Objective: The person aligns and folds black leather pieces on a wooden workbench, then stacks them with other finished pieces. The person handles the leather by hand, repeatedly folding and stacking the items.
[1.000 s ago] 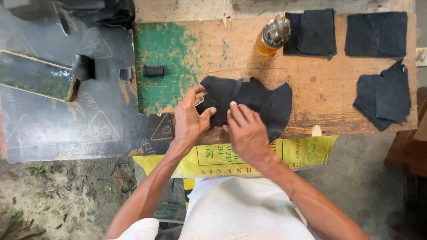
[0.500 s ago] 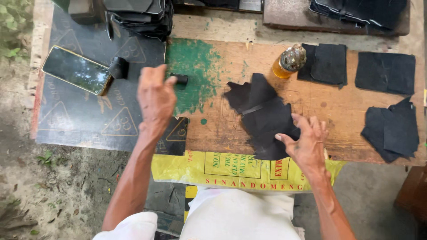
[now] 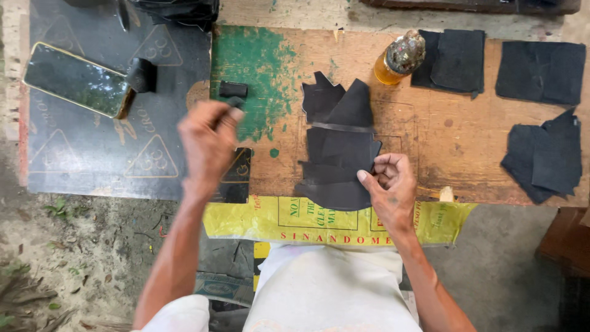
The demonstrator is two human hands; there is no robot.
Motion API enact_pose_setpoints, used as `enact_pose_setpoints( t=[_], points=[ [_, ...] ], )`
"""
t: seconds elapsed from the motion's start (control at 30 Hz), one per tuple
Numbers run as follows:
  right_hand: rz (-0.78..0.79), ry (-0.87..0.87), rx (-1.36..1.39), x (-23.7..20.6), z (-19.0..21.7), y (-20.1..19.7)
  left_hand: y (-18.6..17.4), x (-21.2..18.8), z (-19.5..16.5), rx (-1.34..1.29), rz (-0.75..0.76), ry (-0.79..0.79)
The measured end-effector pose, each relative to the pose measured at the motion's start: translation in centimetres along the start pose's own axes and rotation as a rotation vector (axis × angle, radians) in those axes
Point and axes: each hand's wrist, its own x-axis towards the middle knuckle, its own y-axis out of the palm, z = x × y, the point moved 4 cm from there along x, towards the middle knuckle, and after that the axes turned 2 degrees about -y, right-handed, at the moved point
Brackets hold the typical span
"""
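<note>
Our left hand [image 3: 208,142] is closed, fingertips pinching something small we cannot identify, just below the small black block [image 3: 233,90]; our right hand [image 3: 389,182] pinches the right edge of the black leather stack [image 3: 339,144] mid-board; bare wooden board [image 3: 430,132] lies right of the stack, glue bottle [image 3: 399,58] above.

On the wooden board [image 3: 467,160], the right hand [image 3: 391,184] pinches the lower right edge of a black leather piece [image 3: 340,144]. At nine o'clock from it, the left hand [image 3: 208,142] closes on a small dark object [image 3: 235,102], unclear which. A glue bottle [image 3: 399,58] stands at one o'clock; a phone [image 3: 75,79] lies at ten.
</note>
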Motion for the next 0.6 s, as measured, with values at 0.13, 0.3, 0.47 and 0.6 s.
enact_pose_setpoints(
  t=[0.13,0.3,0.47,0.6],
  points=[
    [0.041,0.098,-0.480,-1.4,2.2,-0.5,4.6,-5.1,-4.0,-0.098,0.239,-0.190],
    [-0.001,-0.619,-0.655,-0.1,6.2,2.4,9.7,-6.7,-6.1,0.018,0.254,0.016],
    [0.015,-0.659,-0.536,3.2,4.0,5.8,12.1,-4.6,-6.3,0.137,0.355,0.103],
    [0.014,-0.643,-0.483,3.6,3.3,5.7,12.1,-3.7,-6.5,0.147,0.338,0.212]
  ],
)
